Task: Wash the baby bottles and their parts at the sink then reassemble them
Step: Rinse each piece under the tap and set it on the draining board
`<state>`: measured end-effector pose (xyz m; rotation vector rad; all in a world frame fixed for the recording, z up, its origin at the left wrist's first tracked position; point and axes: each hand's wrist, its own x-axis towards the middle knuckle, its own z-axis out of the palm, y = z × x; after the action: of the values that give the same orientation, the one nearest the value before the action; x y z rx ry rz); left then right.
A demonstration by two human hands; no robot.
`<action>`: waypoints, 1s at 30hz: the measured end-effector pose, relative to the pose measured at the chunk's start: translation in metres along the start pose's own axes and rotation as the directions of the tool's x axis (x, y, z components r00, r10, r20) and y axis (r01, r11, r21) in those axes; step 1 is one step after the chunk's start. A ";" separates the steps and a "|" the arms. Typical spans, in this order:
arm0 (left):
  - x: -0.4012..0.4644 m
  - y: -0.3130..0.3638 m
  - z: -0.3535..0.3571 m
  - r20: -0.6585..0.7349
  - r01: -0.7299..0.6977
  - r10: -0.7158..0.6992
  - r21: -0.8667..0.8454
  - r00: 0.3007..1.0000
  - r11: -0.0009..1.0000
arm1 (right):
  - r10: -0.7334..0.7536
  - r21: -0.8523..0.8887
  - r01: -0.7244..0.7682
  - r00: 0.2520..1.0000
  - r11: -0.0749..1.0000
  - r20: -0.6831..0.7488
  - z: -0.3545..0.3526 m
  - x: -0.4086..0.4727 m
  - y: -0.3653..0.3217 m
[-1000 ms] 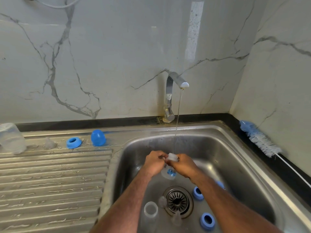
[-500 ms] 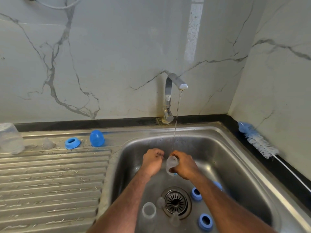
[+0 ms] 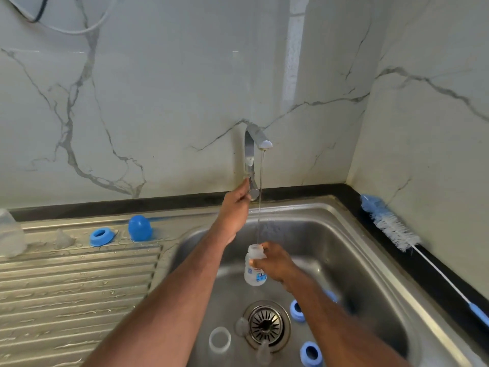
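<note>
My right hand [image 3: 275, 263] grips a small clear baby bottle [image 3: 254, 266] upright under the thin stream from the tap [image 3: 255, 144]. My left hand [image 3: 235, 205] reaches up to the tap's lever [image 3: 251, 185], fingers touching it. On the sink floor lie another clear bottle [image 3: 219, 339], two clear teats [image 3: 241, 326] [image 3: 263, 352] beside the drain [image 3: 266, 324], and blue collar rings [image 3: 297, 310] [image 3: 311, 353]. On the drainboard sit a blue ring [image 3: 100, 236], a blue cap [image 3: 139, 228], a clear teat [image 3: 63, 239] and a clear bottle [image 3: 10, 234].
A blue-and-white bottle brush [image 3: 391, 226] lies on the black counter edge at the right, against the marble wall. The steel sink basin [image 3: 344, 260] is deep; the ribbed drainboard [image 3: 74, 292] to its left is wet.
My left hand left the bottle and rose to the tap lever. My right hand now holds the bottle alone, upright under the stream.
</note>
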<state>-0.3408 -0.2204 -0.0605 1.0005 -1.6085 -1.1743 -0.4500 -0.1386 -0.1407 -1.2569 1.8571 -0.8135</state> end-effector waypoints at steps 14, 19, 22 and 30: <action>-0.007 -0.026 -0.003 0.079 -0.072 0.038 0.488 0.996 0.870 | 0.051 -0.126 -0.032 0.988 0.991 0.143 -0.003 -0.008 -0.004; -0.038 -0.066 -0.017 0.061 0.031 -0.082 0.583 0.995 0.812 | -0.113 -0.449 0.083 0.993 0.890 -0.041 -0.003 -0.002 0.006; -0.048 -0.070 -0.025 0.010 0.030 -0.045 0.609 0.999 0.792 | -0.205 -0.577 0.159 0.979 0.801 -0.016 0.005 -0.006 0.001; -0.085 -0.052 -0.050 0.023 0.035 -0.060 0.585 0.998 0.810 | -0.270 -0.785 0.197 0.962 0.587 0.039 0.012 -0.010 -0.012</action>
<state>-0.2634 -0.1653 -0.1192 1.4152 -2.0480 -0.7283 -0.4318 -0.1342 -0.1350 -2.0725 2.2408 -0.1111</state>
